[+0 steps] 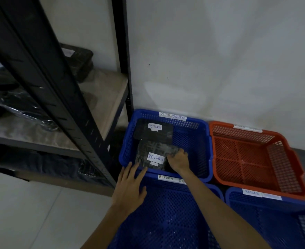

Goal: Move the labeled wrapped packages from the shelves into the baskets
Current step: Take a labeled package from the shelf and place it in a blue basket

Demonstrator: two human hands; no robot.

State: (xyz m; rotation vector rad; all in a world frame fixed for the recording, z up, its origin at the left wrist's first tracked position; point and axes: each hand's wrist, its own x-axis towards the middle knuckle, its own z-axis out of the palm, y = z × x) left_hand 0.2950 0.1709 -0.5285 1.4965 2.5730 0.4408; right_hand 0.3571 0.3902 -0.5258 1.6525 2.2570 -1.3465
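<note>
Right, the fingers (pixel 180 151) of the right hand (pixel 178 160) are curled over the right edge of a wrapped package (pixel 146 148), pinching the crinkled film just beside its white RETURN label (pixel 155 157). The left hand (pixel 130 187) lies open, its straight fingers (pixel 132 168) reaching over the near rim towards the package's lower corner; whether they touch it I cannot tell. The package lies inside the far blue basket (pixel 209 144), overlapping a second RETURN package (pixel 154 132) behind it. To finish well, I'd say settle it flat with the label up, then uncurl the fingers before lifting away, so the film doesn't drag along. The orange basket (pixel 256 159) sits just beside, and more wrapped packages (pixel 27 108) wait on the shelf (pixel 108 94).
</note>
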